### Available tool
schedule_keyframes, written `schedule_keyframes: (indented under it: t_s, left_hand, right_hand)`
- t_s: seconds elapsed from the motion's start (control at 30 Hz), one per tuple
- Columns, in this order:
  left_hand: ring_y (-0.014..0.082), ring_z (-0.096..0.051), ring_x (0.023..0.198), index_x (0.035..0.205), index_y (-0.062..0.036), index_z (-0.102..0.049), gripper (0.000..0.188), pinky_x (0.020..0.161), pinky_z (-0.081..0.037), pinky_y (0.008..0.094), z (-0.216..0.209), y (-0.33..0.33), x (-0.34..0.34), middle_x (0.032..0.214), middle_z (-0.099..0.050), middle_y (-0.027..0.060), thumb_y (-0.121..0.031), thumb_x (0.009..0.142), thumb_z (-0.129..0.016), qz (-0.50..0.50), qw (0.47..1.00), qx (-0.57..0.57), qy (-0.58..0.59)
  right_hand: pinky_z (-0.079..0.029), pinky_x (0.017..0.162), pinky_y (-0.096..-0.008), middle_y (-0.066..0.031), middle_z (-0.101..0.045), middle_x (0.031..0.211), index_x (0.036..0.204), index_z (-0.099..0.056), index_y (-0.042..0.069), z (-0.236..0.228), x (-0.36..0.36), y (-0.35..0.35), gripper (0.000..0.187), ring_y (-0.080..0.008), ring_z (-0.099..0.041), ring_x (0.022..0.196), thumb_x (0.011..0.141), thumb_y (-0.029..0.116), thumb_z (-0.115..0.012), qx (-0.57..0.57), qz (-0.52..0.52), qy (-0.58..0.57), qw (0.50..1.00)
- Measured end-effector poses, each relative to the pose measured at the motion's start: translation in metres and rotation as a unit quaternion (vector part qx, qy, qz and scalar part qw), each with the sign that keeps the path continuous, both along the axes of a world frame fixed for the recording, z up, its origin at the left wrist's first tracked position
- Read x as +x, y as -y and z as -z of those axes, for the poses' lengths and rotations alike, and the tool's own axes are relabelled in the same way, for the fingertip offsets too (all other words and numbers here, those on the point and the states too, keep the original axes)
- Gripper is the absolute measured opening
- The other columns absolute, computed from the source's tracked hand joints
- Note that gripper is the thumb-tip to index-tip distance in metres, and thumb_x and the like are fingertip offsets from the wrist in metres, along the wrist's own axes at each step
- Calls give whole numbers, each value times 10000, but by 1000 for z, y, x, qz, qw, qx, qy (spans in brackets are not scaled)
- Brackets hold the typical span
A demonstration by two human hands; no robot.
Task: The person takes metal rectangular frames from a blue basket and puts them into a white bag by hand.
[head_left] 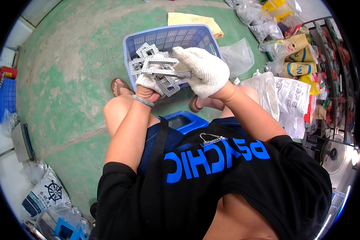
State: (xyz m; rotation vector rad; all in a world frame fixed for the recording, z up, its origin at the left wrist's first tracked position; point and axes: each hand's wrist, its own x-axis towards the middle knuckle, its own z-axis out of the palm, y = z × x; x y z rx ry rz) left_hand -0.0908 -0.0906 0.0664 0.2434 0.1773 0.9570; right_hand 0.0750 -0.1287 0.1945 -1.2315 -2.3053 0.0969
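Observation:
A bundle of silver rectangular frames with a textured, shiny surface is held over the near part of a blue-purple plastic basket. My left hand, in a white knit glove, supports the bundle from below; its fingers are mostly hidden under the frames. From the right, my right hand, gloved the same way, grips the right end of a frame, its fingers raised along the edge. The frames lie crossed at different angles. They block much of the view into the basket.
A blue plastic stool stands between my legs. Tan paper and a clear plastic bag lie beside the basket. Filled sacks, a rack and a fan line the right side. A patterned sack is at lower left.

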Motion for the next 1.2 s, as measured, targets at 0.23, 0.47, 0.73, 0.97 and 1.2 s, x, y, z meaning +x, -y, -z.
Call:
schedule_keyframes:
  t_s: [0.23,0.47,0.73,0.97,1.2]
  left_hand:
    - [266,-585,1054,1224,-31,-511,384,916,-491,424,-1,-1,3,1176,-584,138,-221,895,-569,35,998,-39,-18]
    - [343,-511,1145,1287,-15,-443,413,943,-462,471,-2,2,9,1263,-511,174,-195,924,-517,69,991,32,-114]
    - [388,-596,949,1206,2,-494,494,808,-524,491,-12,-4,16,1123,-586,182,-377,896,-560,111,984,-29,-137]
    - [403,-593,907,1212,-52,-508,531,736,-524,487,-43,12,30,1079,-603,199,-464,880,-549,138,978,-56,-148]
    - [409,-600,899,1168,-69,-563,584,748,-516,540,-75,38,69,1030,-628,204,-563,861,-504,173,973,-51,-143]
  right_hand:
    - [-493,622,-379,-116,-622,869,1125,-612,133,10,5,4,437,-325,-601,747,692,78,-611,50,-43,27,997]
    - [-529,693,-319,-121,-649,919,1132,-617,65,11,48,34,465,-252,-659,802,679,-41,-604,-57,77,-115,989]
    - [-481,796,-360,-138,-651,988,1034,-619,74,3,259,126,263,-284,-619,922,782,142,-585,-97,455,52,884]
    - [-479,819,-330,-124,-646,1075,1081,-619,60,23,381,213,352,-279,-624,944,770,223,-630,-258,621,187,717]
    - [-442,889,-370,-174,-596,1172,1249,-531,54,48,402,216,583,-320,-576,1047,733,280,-685,-282,633,78,717]
